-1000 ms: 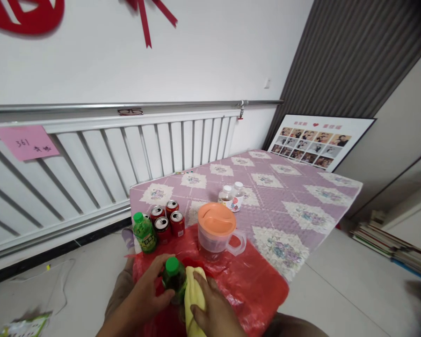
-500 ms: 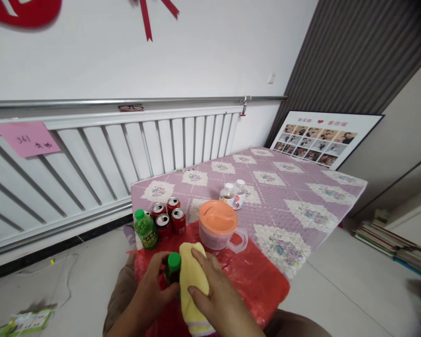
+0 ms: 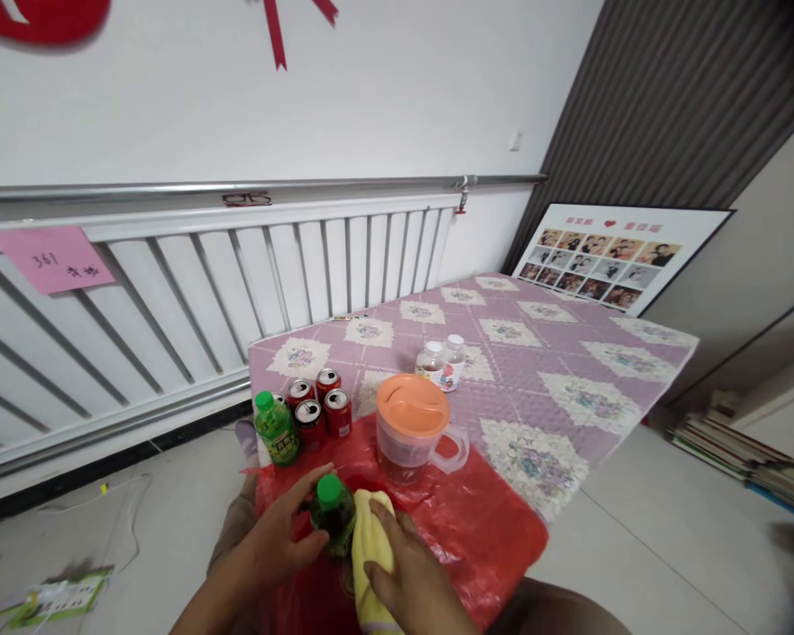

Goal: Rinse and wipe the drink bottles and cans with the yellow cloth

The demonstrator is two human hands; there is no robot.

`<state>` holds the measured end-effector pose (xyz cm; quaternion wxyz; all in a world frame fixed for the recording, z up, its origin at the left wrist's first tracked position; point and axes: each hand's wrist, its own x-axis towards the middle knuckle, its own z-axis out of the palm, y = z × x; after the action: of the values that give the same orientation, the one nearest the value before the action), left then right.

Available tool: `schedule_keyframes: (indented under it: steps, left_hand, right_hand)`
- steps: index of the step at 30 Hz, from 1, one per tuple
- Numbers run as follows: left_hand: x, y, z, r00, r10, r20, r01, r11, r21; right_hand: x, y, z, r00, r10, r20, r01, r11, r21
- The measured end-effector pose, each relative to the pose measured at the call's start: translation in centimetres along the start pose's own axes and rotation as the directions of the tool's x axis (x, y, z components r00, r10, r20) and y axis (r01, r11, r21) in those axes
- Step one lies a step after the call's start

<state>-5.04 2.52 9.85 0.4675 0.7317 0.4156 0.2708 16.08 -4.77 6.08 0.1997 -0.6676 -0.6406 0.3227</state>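
My left hand curves around the left side of a green-capped bottle, thumb and fingers apart at its cap and shoulder. In my right hand is a folded yellow cloth, pressed near the bottle's right side. A red plastic bag lies under both. Beyond the bottle is a clear jug with an orange lid. Left of the jug are several red cans and another green bottle. The bottle's lower part is partly hidden.
Two small white-capped bottles stand behind the jug on the flowered tablecloth. A white radiator runs along the wall. A photo board leans at the far right.
The yellow cloth and my right hand have moved down and slightly away from the bottle, showing more of it. My left hand's fingers have loosened around the bottle.
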Motion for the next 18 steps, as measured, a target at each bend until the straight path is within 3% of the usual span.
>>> schedule_keyframes:
  steps: [4, 7, 9, 13, 18]
  left_hand:
    - [-0.3, 1.1, 1.0, 0.986, -0.071, -0.150, 0.085, 0.992, 0.092]
    - [-0.6, 2.5, 1.8, 0.939, -0.127, -0.318, 0.179, 0.974, 0.138]
    - [-0.7, 3.3, 2.0, 0.918, -0.132, -0.373, 0.199, 0.969, 0.146]
    - [-0.8, 3.6, 2.1, 0.931, -0.089, -0.355, 0.151, 0.977, 0.152]
    - [-0.4, 1.6, 1.2, 0.972, -0.017, -0.236, 0.052, 0.989, 0.142]
  right_hand:
    - [-0.1, -1.2, -1.8, 0.998, -0.004, -0.062, 0.005, 1.000, 0.011]
    - [-0.3, -2.6, -3.0, 0.992, -0.036, -0.121, 0.040, 0.998, 0.037]
    - [-0.4, -3.5, -3.5, 0.988, -0.066, -0.138, 0.074, 0.996, 0.056]
    - [-0.1, -4.0, -3.2, 0.991, -0.083, -0.108, 0.093, 0.992, 0.090]
    - [0.2, -1.7, -1.3, 0.996, -0.059, -0.063, 0.065, 0.993, 0.099]
